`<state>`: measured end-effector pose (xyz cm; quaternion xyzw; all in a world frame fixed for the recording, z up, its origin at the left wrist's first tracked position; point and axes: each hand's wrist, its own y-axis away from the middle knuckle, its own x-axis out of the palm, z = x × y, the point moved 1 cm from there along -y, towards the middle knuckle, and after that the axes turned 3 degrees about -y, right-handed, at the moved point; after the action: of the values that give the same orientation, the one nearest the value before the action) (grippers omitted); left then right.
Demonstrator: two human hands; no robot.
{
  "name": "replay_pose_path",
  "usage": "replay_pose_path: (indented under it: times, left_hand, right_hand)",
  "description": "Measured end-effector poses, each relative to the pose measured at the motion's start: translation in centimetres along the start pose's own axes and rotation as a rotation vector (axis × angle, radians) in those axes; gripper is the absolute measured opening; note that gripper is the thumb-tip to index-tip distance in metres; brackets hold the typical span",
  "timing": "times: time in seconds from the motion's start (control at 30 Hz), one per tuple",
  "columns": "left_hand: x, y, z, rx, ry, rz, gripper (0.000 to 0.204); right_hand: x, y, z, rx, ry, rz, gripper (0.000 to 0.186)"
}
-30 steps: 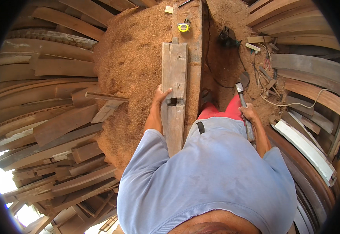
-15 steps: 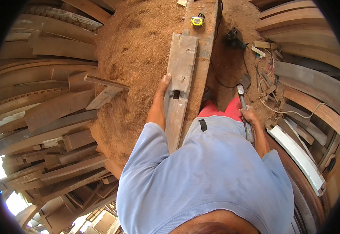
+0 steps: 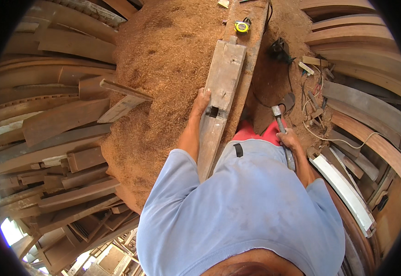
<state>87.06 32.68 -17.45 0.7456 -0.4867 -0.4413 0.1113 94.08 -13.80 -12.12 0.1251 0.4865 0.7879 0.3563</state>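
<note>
A long grey wooden plank with a square mortise hole lies lengthwise in front of me on a wooden beam. My left hand rests on the plank's left edge, right beside the hole. My right hand grips the handle of a hammer, its metal head pointing away from me, held low to the right of the plank. A yellow tape measure sits on the beam beyond the plank's far end.
A big mound of sawdust covers the ground to the left. Stacks of curved wooden planks lie left and more planks right. A dark power tool with a cable, loose cords and small offcuts lie right of the beam.
The view has shifted slightly, so the plank and tape measure sit further right and higher. Both hands keep their places: left at the mortise, right on the hammer.
</note>
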Motion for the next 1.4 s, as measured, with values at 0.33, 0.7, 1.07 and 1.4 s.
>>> replay_pose_path:
  times: [0.33,0.7,1.07,1.4]
  left_hand:
    - [2.8,8.2,-6.7,0.024,-0.476,-0.021,0.068]
    - [3.6,6.8,-9.5,0.338,-0.464,-0.302,0.088]
    - [6.1,4.1,-12.0,0.335,-0.424,-0.357,0.063]
    - [5.6,3.6,-12.6,0.269,-0.417,-0.372,0.07]
  right_hand:
    - [0.2,0.6,0.3,0.06,0.063,-0.01,0.024]
    - [-0.1,0.6,1.1,0.125,-0.016,-0.038,0.024]
    - [-0.8,-1.5,-0.9,0.175,0.008,0.011,0.022]
    - [-1.8,-1.8,0.8,0.162,-0.034,0.003,0.021]
